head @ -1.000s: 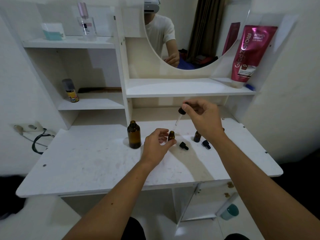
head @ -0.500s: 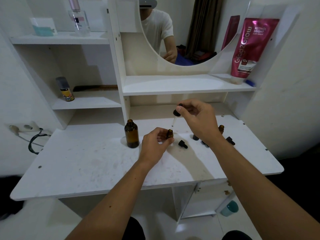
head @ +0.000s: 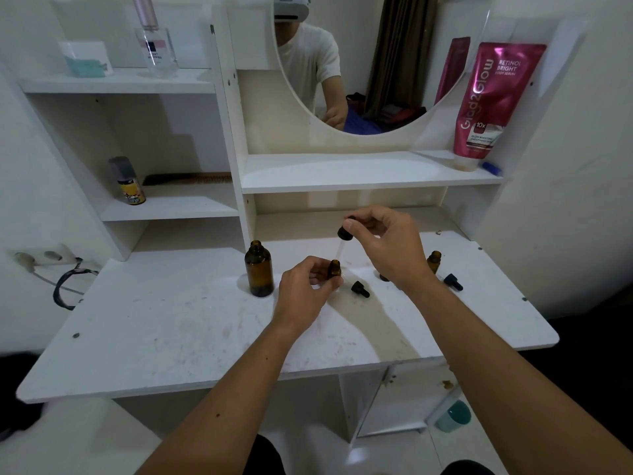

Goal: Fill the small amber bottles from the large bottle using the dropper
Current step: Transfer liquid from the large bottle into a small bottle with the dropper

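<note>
The white desk [head: 171,337] was scuffed and had a brown stain near its front. On it stood a big amber bottle [head: 259,273] with no cap. A small amber bottle [head: 434,261] stood far to the right, also with no cap. Two black caps lay on the desk: one [head: 360,289] near the middle, one [head: 453,282] just beside the small bottle.

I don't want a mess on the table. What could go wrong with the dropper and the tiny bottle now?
The small amber bottle has a narrow mouth, and the dropper tip sits right at it; a wobble of the right hand could drip onto the table. The left hand only pinches the bottle, so it might tip. The large bottle stands uncapped near that wrist.
</note>
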Demonstrator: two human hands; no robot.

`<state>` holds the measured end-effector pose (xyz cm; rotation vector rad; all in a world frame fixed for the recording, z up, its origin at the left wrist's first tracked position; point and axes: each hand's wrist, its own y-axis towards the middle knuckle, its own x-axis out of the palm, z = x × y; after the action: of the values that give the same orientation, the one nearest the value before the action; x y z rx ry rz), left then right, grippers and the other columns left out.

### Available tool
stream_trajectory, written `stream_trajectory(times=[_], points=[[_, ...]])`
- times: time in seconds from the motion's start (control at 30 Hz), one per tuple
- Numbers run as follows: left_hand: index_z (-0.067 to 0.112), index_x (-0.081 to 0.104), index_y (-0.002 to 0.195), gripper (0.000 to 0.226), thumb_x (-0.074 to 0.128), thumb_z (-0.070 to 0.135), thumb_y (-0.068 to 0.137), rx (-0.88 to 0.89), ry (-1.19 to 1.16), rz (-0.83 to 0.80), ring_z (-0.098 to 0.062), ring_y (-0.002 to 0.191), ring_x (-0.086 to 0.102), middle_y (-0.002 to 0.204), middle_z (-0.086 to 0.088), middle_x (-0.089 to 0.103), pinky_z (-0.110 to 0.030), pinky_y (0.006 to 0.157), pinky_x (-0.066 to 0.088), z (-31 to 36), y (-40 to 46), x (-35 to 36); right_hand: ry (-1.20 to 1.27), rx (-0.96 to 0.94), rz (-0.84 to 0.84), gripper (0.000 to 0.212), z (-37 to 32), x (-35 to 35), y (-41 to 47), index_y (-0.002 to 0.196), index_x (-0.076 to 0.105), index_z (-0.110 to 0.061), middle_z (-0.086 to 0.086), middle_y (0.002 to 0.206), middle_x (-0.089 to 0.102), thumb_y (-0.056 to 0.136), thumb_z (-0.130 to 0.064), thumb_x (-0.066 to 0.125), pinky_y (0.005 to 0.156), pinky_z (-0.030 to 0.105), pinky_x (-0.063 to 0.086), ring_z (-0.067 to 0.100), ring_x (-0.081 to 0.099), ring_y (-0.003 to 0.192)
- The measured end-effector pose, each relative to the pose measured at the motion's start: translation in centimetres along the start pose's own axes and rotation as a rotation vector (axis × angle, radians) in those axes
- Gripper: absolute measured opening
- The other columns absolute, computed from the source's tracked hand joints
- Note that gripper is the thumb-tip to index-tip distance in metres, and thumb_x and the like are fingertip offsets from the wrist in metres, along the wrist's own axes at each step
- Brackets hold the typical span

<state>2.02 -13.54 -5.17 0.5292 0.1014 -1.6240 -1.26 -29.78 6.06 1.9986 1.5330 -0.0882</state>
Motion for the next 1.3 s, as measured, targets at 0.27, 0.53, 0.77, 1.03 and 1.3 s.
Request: stream_trajectory(times=[0.27, 0.53, 0.77, 1.03, 1.3], points=[[0.028, 0.068, 0.114, 0.031, 0.084, 0.029, 0.087, 0.002, 0.001, -0.018, 0.008, 0.092, 0.066, 0.099, 0.021, 0.071, -0.01, 0.084, 0.052, 0.0, -0.1, -0.1, -0.02, -0.012, 0.004, 0.012, -0.1, 0.0, -0.2, 0.107, 0.079, -0.016, -0.012, 0.093, 0.079, 0.097, -0.017, 0.074, 0.085, 0.01, 0.053, -0.001, 0.073, 0.087], [0.035, 0.056, 0.129, 0.054, 0.086, 0.034, 0.084, 0.008, -0.03, -0.019, 0.004, 0.103, 0.064, 0.116, 0.021, 0.065, -0.016, 0.089, 0.057, -0.3, -2.8, -2.2, 0.038, -0.069, 0.105, 0.016, -2.7, -1.2, 0.4, 0.112, 0.078, -0.017, -0.014, 0.099, 0.077, 0.097, -0.019, 0.074, 0.088, 0.01, 0.053, -0.003, 0.072, 0.094], [0.025, 0.067, 0.112, 0.038, 0.09, 0.024, 0.081, -0.023, -0.111, 0.116, -0.012, 0.093, 0.071, 0.105, 0.01, 0.074, -0.027, 0.082, 0.061, -1.3, -6.0, -8.5, 0.151, -0.112, 0.088, 0.012, -5.9, 1.1, 1.5, 0.108, 0.079, -0.017, -0.007, 0.096, 0.079, 0.096, -0.02, 0.075, 0.092, 0.025, 0.059, 0.009, 0.075, 0.093], [0.027, 0.059, 0.118, 0.057, 0.095, 0.031, 0.074, -0.114, -0.075, 0.236, -0.016, 0.095, 0.066, 0.108, 0.005, 0.066, -0.028, 0.081, 0.06, -2.8, -5.2, -12.4, 0.252, -0.125, 0.032, 0.015, -7.9, 5.7, 2.1, 0.11, 0.078, -0.013, -0.003, 0.099, 0.08, 0.097, -0.018, 0.074, 0.094, 0.026, 0.059, 0.011, 0.075, 0.095], [0.025, 0.062, 0.126, 0.061, 0.095, 0.026, 0.074, -0.132, -0.175, 0.176, -0.012, 0.11, 0.068, 0.12, 0.011, 0.071, -0.027, 0.098, 0.057, -2.6, -2.9, -11.2, 0.151, -0.162, -0.031, 0.016, -7.8, 8.4, 2.1, 0.111, 0.077, -0.011, -0.003, 0.1, 0.078, 0.097, -0.017, 0.074, 0.089, 0.017, 0.057, 0.007, 0.073, 0.093]])
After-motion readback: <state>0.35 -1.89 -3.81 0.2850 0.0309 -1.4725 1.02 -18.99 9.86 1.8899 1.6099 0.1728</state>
